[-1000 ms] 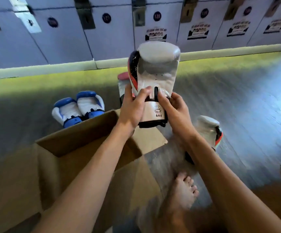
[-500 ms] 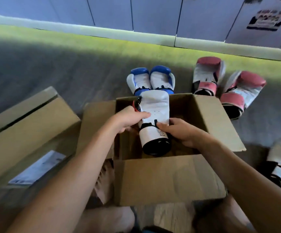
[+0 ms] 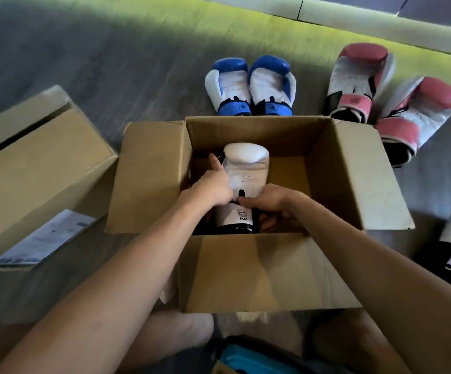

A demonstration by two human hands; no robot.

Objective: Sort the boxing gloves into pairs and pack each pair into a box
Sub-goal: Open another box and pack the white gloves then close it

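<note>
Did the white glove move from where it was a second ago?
Yes. The white glove went down: it was held up above the open box, and now it lies inside it.

Gym prob.: boxing gloves [image 3: 354, 76] on floor [image 3: 110, 63] (locker-like panels [image 3: 354, 1] behind).

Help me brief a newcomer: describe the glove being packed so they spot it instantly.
Find the open cardboard box mid-floor. Inside, toward its left, lies the white boxing glove. Unlike the blue gloves and pink gloves beyond the box, its white cuff reads 6oz.
</note>
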